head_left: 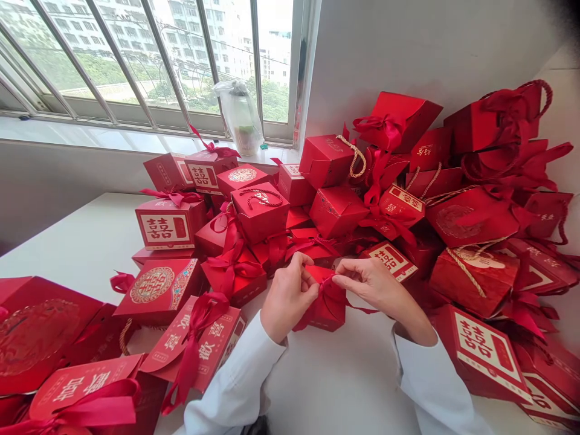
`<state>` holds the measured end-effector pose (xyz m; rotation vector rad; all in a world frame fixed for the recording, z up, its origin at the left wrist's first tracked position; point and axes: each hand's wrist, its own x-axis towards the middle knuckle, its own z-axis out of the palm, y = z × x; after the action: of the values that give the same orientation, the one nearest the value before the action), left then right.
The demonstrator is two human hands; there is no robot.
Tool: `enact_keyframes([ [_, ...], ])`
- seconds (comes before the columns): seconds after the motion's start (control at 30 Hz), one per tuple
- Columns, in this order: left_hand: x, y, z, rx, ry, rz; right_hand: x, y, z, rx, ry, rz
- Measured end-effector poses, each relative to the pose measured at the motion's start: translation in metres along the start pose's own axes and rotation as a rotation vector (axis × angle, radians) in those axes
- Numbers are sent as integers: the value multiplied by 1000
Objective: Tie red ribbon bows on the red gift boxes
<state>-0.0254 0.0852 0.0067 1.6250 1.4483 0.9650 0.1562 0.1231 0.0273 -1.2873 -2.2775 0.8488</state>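
Observation:
A small red gift box stands on the white table between my hands, with a dark pink ribbon across its top. My left hand pinches the ribbon from the left, thumb against fingers. From the right, my right hand grips the ribbon between thumb and fingertips near the knot. One ribbon end trails to the right under my right wrist. Both hands partly cover the box. Just behind them lie more red boxes, among them one with a cream label.
Red gift boxes with ribbons and rope handles pile up behind and to the right, like this large box. More boxes, such as a ribboned one, sit at left on the white table. A plastic-wrapped cup stands on the windowsill.

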Motion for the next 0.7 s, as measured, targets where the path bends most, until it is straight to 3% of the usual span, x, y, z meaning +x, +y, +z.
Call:
enact_keyframes([
  [0.3, 3, -7, -5, 36, 2, -23, 0, 1, 0, -5, -43, 12],
  [0.5, 5, -4, -9, 175, -110, -1, 2, 3, 3, -16, -41, 16],
  [0.7, 6, -3, -8, 253, -103, 9, 3, 1, 4, -21, -35, 38],
])
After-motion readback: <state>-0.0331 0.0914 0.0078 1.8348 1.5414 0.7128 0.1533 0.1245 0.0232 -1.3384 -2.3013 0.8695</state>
